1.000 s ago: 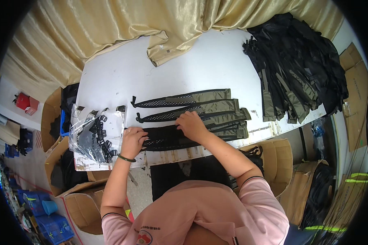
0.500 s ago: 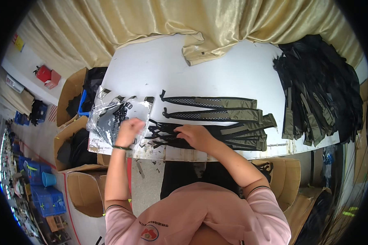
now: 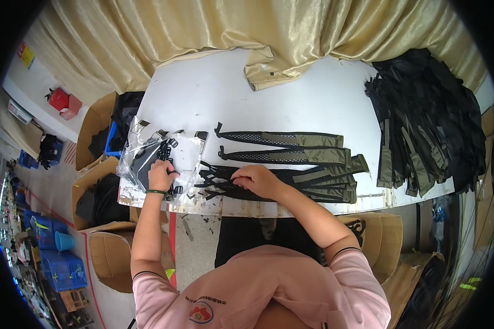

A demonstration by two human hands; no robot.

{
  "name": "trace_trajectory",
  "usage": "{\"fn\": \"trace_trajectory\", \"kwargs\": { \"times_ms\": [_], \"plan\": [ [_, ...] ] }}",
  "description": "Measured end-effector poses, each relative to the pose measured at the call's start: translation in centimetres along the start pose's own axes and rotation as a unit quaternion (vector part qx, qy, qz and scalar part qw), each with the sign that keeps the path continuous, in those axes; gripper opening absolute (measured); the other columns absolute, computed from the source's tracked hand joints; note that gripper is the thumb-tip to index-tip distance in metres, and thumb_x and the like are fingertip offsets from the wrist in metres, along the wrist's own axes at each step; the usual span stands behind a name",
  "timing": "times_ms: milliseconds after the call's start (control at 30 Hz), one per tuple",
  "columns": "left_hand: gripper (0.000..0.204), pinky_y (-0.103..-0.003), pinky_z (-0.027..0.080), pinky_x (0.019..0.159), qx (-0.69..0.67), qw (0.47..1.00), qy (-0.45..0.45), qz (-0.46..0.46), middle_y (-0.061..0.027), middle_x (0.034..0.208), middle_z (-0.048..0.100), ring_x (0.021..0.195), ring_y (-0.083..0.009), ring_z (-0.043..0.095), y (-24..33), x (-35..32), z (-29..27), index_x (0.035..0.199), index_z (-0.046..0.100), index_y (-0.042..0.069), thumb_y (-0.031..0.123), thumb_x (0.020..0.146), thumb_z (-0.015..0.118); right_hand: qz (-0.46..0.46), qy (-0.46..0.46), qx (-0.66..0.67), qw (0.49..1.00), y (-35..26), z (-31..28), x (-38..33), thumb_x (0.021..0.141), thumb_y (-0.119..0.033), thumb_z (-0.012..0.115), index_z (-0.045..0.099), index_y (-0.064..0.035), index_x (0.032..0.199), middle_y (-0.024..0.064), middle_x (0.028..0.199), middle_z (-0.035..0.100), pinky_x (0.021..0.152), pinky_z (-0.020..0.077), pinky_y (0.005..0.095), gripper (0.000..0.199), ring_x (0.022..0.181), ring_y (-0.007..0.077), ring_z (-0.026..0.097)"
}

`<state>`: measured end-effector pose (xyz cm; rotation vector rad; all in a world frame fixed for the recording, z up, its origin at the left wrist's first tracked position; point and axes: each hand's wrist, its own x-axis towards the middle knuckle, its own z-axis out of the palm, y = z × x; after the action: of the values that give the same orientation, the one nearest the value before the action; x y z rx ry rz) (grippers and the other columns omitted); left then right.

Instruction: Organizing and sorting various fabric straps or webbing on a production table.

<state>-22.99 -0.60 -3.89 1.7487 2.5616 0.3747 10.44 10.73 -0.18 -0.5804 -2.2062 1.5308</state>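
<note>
My left hand point(image 3: 161, 176) is over a clear plastic bag point(image 3: 189, 153) at the table's left end, its fingers closed on a small black piece that looks like a buckle. More black buckles point(image 3: 169, 147) lie in a row on the bag beside it. My right hand point(image 3: 256, 180) rests on a pile of black and olive straps point(image 3: 318, 178) along the near edge, fingers curled and pinching a thin black strap end; the fingertips are partly hidden. Two mesh and olive straps lie flat beyond the pile, a farther strap point(image 3: 318, 139) and a nearer strap point(image 3: 318, 157).
A large heap of black and olive straps point(image 3: 428, 120) covers the table's right end. A gold curtain point(image 3: 203, 27) hangs along the far edge, one corner lying on the white table point(image 3: 307, 104). Cardboard boxes point(image 3: 111, 257) stand at the left and below the right side.
My left hand has moved left and slightly down onto the buckles, its fingers closing there. My right hand has shifted slightly left on the strap ends.
</note>
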Motion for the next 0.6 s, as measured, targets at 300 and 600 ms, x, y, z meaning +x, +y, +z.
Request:
{"fn": "trace_trajectory", "kwargs": {
  "times_ms": [300,600],
  "plan": [
    [0.011,-0.029,0.051,0.060,-0.806,0.550,-0.180,-0.124,-0.0093,0.085,0.066,0.068,-0.0163,0.063,11.0,-1.9,-1.6,0.098,0.057,0.007,0.005,0.088,0.061,0.074,0.023,0.180,0.981,-0.2,-0.1,0.4,0.088,-0.013,0.063,0.064,0.0016,0.096,0.0033,0.072,0.060,0.056,0.0440,0.0244,0.017,0.060,0.0096,0.054],
    [0.017,-0.025,0.046,0.064,-0.860,0.418,-0.283,-0.076,-0.0042,0.091,0.062,0.076,-0.0126,0.059,15.8,-2.7,0.5,0.101,0.054,0.004,0.020,0.093,0.057,0.076,-0.007,0.245,0.966,-0.8,-1.4,-0.9,0.088,-0.015,0.063,0.065,0.0013,0.099,0.0012,0.074,0.060,0.058,0.0441,0.0225,0.019,0.064,0.0077,0.054]
  ]
}}
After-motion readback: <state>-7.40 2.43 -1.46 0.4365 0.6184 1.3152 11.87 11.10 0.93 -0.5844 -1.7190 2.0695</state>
